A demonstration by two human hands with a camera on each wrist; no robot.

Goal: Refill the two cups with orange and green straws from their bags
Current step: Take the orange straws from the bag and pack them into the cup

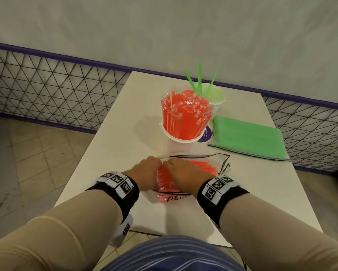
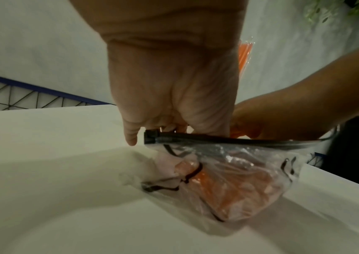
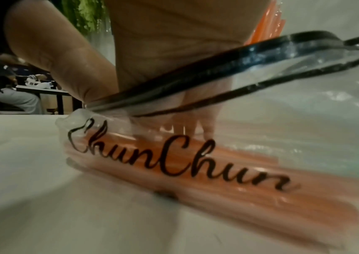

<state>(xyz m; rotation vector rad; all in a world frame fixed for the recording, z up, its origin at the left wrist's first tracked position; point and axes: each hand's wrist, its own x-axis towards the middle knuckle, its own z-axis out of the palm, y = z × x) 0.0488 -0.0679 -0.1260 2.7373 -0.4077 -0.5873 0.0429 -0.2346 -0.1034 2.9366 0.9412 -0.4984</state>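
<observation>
Left hand (image 1: pixel 147 171): you grip the clear bag (image 1: pixel 221 163) mouth, holding it open.
Right hand (image 1: pixel 183 173): reaches inside; seemingly gathering orange straws (image 1: pixel 203 165), grip unclear.
Bag: on tabletop (image 1: pixel 109 153), near the cup (image 1: pixel 179 141).

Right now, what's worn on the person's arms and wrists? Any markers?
Both arms wear snug beige long sleeves down to the wrists. Each wrist has a wide black band; the left band and right band each carry white blocks printed with black square fiducial tags. Another tagged white piece hangs below the left wrist. The left hand and right hand are bare: no gloves.
</observation>
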